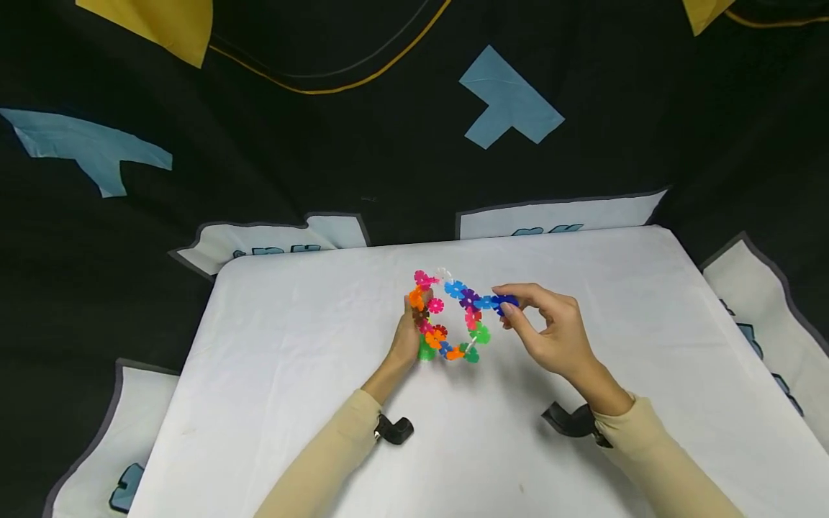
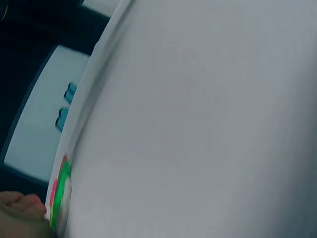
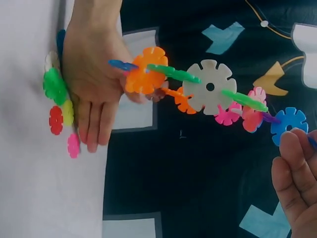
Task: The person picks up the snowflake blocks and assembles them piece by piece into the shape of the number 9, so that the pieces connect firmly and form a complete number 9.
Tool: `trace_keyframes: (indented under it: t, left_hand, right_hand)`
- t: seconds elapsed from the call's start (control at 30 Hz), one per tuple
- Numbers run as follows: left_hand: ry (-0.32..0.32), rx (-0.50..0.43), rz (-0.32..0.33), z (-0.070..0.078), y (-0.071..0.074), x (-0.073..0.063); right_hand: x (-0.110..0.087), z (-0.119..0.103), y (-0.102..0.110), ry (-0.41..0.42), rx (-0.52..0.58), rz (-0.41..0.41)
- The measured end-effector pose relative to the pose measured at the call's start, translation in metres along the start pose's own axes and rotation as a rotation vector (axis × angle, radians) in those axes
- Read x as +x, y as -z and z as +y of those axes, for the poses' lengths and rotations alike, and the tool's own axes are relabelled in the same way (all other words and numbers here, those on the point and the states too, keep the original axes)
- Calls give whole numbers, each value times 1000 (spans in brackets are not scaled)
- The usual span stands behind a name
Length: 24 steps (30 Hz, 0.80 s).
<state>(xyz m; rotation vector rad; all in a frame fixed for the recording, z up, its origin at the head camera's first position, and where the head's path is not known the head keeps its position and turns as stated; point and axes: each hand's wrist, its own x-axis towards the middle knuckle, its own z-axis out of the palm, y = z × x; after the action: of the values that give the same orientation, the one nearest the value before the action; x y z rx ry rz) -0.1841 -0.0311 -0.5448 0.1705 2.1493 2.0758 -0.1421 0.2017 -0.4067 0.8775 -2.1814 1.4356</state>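
A looped chain of colourful interlocking flower-shaped discs (image 1: pixel 481 333) is held up over the table between both hands. My left hand (image 1: pixel 406 338) grips the loop's left side, thumb against the discs; the right wrist view shows its other fingers stretched out, with several discs on their far side. At the chain's right end, my right hand (image 1: pixel 560 334) pinches a dark blue disc (image 1: pixel 504 302) between thumb and fingertips. A large white disc (image 3: pixel 197 94) faces the right wrist view. Only part of the left hand (image 2: pixel 22 215) and a green disc (image 2: pixel 58 191) enter the left wrist view.
A white cloth covers the table (image 1: pixel 259 374) beneath the hands. Behind it hangs a black curtain (image 1: pixel 363 158) with blue tape patches (image 1: pixel 512 101). Black wrist mounts (image 1: pixel 573 419) stick out near both sleeves, above the cloth.
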Motion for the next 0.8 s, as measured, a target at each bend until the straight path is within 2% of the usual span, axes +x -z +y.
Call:
trace_keyframes:
  t: [0.07, 0.13, 0.2, 0.3, 0.37, 0.4, 0.47, 0.57, 0.63, 0.67, 0.73, 0.8]
  left_hand:
    - [16, -39, -14, -1, 7, -1]
    - [34, -41, -7, 0, 16, -3]
    - [43, -19, 47, 0, 26, -8]
    - [42, -5, 195, -2, 32, -18]
    - [24, -30, 267, -4, 28, -24]
    - [21, -61, 280, -5, 22, -25]
    - [11, -117, 281, -6, 7, -26]
    - [8, -257, 251, -7, -18, -20]
    - [3, -327, 254, -6, -26, -17]
    - [-2, -356, 263, -4, -25, -17]
    - [-40, -349, 284, 2, -15, -16]
    - [-140, -229, 303, 16, 3, -14]
  right_hand:
    - [0, 0, 0, 0, 13, 6]
    - [-1, 0, -1, -1, 22, 10]
    - [-2, 1, -1, 1, 17, 10]
    - [-2, 1, -1, 0, 12, 13]
    - [-1, 2, 0, 9, 11, 20]
    - [-1, 2, 0, 13, 13, 26]
    - [0, 2, 1, 14, 22, 32]
    - [1, 3, 2, 13, 29, 30]
    - [0, 4, 1, 6, 29, 27]
    - [0, 4, 1, 3, 30, 25]
    - [-1, 4, 0, -7, 23, 19]
    - [-1, 5, -1, -7, 17, 14]
